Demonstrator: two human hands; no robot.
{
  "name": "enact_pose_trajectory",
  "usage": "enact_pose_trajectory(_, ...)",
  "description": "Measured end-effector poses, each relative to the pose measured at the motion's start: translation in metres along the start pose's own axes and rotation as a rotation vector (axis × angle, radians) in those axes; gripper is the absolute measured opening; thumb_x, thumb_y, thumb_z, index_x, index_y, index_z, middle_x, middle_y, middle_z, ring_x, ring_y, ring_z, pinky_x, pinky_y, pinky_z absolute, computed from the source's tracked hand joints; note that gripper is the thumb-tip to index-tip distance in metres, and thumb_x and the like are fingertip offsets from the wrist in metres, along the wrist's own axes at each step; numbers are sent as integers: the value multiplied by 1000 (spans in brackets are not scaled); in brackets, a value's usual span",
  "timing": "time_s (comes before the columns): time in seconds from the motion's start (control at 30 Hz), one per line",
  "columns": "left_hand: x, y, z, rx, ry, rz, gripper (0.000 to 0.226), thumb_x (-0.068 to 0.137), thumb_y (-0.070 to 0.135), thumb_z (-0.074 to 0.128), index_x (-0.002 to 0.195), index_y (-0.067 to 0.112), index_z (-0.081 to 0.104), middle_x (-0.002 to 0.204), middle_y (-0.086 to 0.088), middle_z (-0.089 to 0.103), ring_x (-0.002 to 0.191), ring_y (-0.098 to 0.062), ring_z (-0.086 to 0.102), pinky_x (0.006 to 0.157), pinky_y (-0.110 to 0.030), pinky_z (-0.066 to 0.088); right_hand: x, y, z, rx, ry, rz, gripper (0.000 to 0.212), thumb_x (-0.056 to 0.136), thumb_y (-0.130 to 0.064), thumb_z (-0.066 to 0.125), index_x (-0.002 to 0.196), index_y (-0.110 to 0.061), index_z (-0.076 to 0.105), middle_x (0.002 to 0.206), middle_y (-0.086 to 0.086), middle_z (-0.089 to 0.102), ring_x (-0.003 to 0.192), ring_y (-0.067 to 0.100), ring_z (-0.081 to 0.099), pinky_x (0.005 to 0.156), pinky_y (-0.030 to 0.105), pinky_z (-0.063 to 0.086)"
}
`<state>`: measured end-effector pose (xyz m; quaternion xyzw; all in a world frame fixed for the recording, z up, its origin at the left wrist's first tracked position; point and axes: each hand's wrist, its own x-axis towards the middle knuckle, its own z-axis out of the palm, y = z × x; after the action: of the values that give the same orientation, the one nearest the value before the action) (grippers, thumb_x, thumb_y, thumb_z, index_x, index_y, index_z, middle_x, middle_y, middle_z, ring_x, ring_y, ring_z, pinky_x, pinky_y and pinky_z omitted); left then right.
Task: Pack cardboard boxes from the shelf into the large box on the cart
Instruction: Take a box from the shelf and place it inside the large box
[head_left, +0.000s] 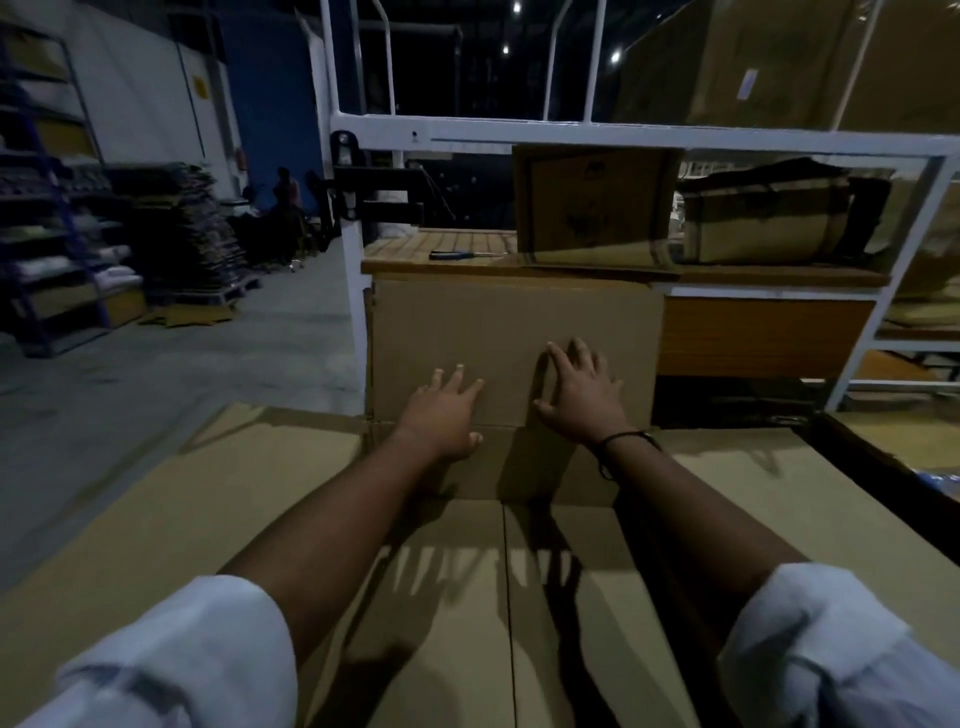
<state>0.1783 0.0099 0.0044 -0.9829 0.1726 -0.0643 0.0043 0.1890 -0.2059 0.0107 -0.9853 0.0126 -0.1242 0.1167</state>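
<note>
Head view: my left hand (447, 413) and right hand (584, 397) lie spread flat, gripping nothing, on the far flap of the large brown cardboard box (509, 322); the smaller brown cardboard box (592, 202) at the wooden shelf (410, 249) front edge looks stiff, probably light, best clasped by opposite sides.

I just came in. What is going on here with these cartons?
A person reaches across the large box, whose flaps are spread open. The left hand and the right hand press flat, fingers straight, against its upright far flap. One cardboard box stands on the shelf behind. Nothing shows packed inside yet.
</note>
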Motion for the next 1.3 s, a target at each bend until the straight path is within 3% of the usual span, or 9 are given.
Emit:
enact_pose_trajectory(0.17, 20, -2, 17, 49, 3, -19, 90, 98, 45, 62, 165, 24, 5, 171, -13, -6, 157, -39, 3, 126, -48, 12, 19, 16, 39, 3, -21, 18, 93, 91, -65, 59, 163, -42, 4, 171, 11, -17, 153, 49, -13, 122, 69, 7)
enact_pose_trajectory(0.33, 34, -15, 35, 153, 20, 6, 105, 96, 44, 64, 161, 26, -17, 164, -10, -32, 153, -38, -22, 121, -47, -6, 25, 5, 65, -5, 72, -59, 93, 91, -72, 51, 160, -48, -7, 166, 6, -32, 149, 51, -26, 119, 71, -3)
enact_pose_trajectory(0.43, 42, -17, 38, 179, 38, 15, 111, 95, 44, 65, 159, 24, -24, 161, -9, -37, 150, -39, -29, 121, -50, -6, 29, -4, 68, -73, 72, -162, 92, 92, -72, 49, 160, -47, -9, 167, 4, -31, 147, 51, -29, 117, 72, -7)
enact_pose_trajectory(0.63, 55, -10, 51, 194, 86, 8, 97, 103, 47, 46, 158, 12, -25, 164, -10, -35, 152, -40, -26, 125, -49, -3, 36, -35, 65, -160, 51, -330, 87, 94, -60, 52, 164, -32, 8, 173, 2, -10, 152, 52, -12, 118, 72, 6)
enact_pose_trajectory(0.8, 54, -8, 55, 197, 111, -15, 108, 97, 43, 58, 157, 17, -28, 162, -7, -39, 152, -39, -26, 125, -49, -3, 35, -18, 50, -282, 112, -364, 85, 91, -59, 57, 161, -28, 19, 170, 6, 6, 150, 47, 10, 116, 73, 15)
enact_pose_trajectory(0.93, 53, -11, 50, 205, 83, -20, 116, 92, 45, 65, 159, 19, -25, 164, -4, -37, 154, -39, -20, 125, -49, 0, 33, 3, 41, -254, 120, -267, 86, 90, -63, 55, 160, -25, 22, 169, 8, 13, 148, 45, 18, 119, 68, 13)
enact_pose_trajectory(1.13, 52, 1, 30, 159, -3, -55, 113, 91, 52, 67, 163, 19, -14, 169, -3, -23, 157, -40, -4, 127, -48, 10, 23, 57, 20, -146, 105, -20, 83, 86, -67, 58, 151, -24, 30, 165, 5, 19, 137, 45, 35, 112, 60, 31)
enact_pose_trajectory(1.2, 54, 5, 20, 153, -49, -61, 112, 91, 56, 66, 164, 17, -10, 170, -4, -19, 157, -41, 1, 127, -49, 15, 19, 61, 9, -141, 63, 10, 85, 86, -69, 58, 152, -24, 29, 165, 4, 21, 138, 46, 36, 111, 60, 33)
enact_pose_trajectory(1.3, 49, 8, 8, 164, -94, -65, 109, 90, 60, 63, 165, 16, -2, 172, -5, -13, 157, -39, 3, 126, -51, 18, 11, 57, -9, -148, -30, 21, 95, 88, -72, 55, 162, -28, 14, 168, 4, 23, 147, 42, 25, 114, 59, 29)
